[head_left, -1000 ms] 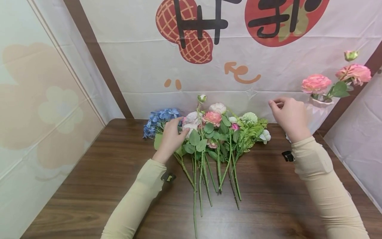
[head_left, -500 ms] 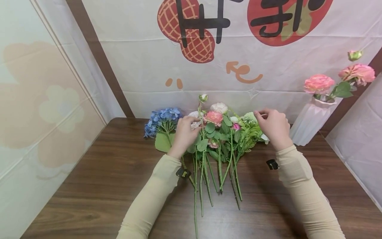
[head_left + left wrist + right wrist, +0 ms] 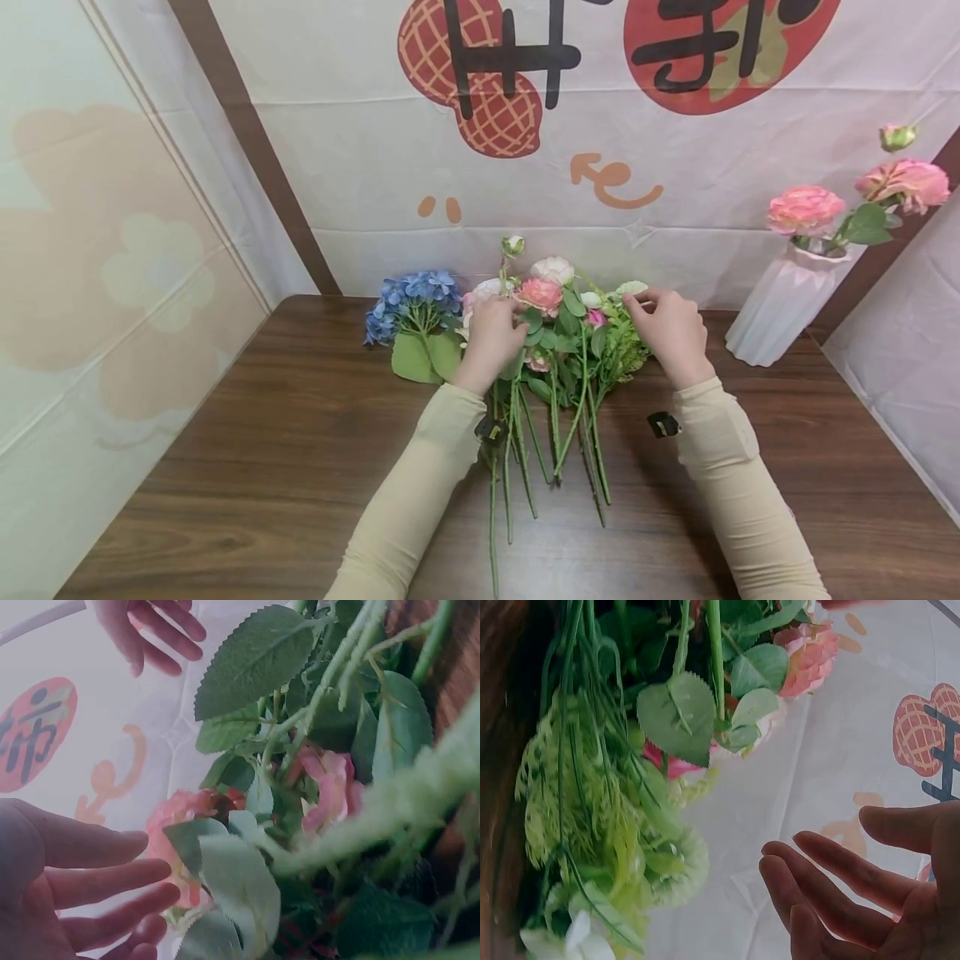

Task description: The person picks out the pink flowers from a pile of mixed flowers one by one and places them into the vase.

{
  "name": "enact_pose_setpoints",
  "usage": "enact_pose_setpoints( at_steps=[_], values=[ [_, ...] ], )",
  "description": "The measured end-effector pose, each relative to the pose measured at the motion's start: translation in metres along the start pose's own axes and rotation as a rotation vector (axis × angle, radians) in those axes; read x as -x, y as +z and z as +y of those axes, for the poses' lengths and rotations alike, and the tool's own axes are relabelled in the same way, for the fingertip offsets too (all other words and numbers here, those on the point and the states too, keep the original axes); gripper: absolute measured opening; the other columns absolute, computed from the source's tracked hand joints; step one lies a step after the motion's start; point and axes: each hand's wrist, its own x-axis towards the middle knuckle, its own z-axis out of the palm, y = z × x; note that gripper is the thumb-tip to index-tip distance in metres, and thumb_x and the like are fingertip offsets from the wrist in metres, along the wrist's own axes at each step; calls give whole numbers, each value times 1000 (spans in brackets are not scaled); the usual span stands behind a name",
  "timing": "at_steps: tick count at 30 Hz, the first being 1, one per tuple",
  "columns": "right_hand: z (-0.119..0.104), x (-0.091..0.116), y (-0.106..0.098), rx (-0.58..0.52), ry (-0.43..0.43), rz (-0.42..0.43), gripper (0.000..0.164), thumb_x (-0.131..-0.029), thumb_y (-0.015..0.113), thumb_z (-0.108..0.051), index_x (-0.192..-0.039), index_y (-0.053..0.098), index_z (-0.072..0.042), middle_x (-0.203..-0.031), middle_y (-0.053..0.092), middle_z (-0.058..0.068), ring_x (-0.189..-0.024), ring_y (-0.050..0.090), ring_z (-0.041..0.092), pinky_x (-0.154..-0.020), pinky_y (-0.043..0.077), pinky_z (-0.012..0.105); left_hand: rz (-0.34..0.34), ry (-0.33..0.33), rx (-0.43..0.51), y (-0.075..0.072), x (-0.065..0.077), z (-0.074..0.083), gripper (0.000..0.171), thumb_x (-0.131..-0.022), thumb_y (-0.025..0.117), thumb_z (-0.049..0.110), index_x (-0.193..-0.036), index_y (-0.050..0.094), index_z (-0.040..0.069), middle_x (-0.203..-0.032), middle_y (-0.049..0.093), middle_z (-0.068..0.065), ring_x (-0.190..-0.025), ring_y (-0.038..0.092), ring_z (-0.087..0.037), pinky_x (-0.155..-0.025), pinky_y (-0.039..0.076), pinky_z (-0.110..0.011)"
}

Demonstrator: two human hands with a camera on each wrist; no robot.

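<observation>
A bunch of artificial flowers lies on the table, stems toward the front. My left hand (image 3: 491, 343) is over the left part of it, near the coral-pink flower (image 3: 540, 296). The left wrist view shows the fingers (image 3: 112, 889) spread loosely beside the pink bloom and its green leaves (image 3: 240, 881), gripping nothing. My right hand (image 3: 671, 335) is at the bunch's right end, by the pale green pompom flower (image 3: 632, 288) and the ferny greenery (image 3: 622, 346). In the right wrist view its fingers (image 3: 840, 885) are relaxed and apart from the flowers, with nothing between them.
A blue hydrangea (image 3: 420, 300) with broad leaves lies at the bunch's left. At the back right of the wooden table (image 3: 247, 467) stands a white vase (image 3: 780, 312) holding pink flowers (image 3: 806, 210). A printed cloth (image 3: 360, 167) hangs right behind the table.
My left hand has moved right, from beside the hydrangea to over the stems and leaves. My right hand has come left and down from in front of the vase to the greenery.
</observation>
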Motion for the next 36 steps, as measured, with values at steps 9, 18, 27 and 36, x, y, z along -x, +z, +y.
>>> enact_pose_setpoints(
  at_steps=[9, 18, 27, 36],
  values=[
    [-6, -1, 8, -23, -4, -26, 47, -93, 48, -53, -111, 71, -17, -99, 72, 12, -68, 66, 31, -45, 44, 34, -71, -54, -73, 6, 0, 9, 26, -88, 65, 18, -112, 67, 8, -114, 66, -9, -106, 51, -31, -89, 42, -41],
    [-15, -1, 6, -60, 0, -34, 45, -94, 47, -52, -110, 71, -17, -98, 72, 12, -62, 62, 27, -43, 41, 31, -154, -68, -134, 9, -2, -2, 26, -89, 60, 18, -113, 64, 8, -113, 65, -11, -107, 49, -33, -84, 45, -44],
    [-20, 0, 8, -71, 18, -74, 44, -93, 49, -53, -108, 70, -18, -99, 72, 10, -68, 63, 28, -46, 43, 32, -150, -127, -201, 10, -1, -5, 32, -86, 60, 14, -117, 63, 10, -118, 59, -14, -103, 47, -31, -82, 45, -41],
    [-20, 2, 5, -62, 19, -70, 41, -93, 49, -51, -107, 71, -19, -98, 72, 9, -73, 64, 30, -53, 46, 38, -169, -90, -254, 15, -4, -11, 46, -87, 62, 17, -129, 53, 1, -107, 66, -23, -105, 54, -40, -91, 43, -43]
  ],
)
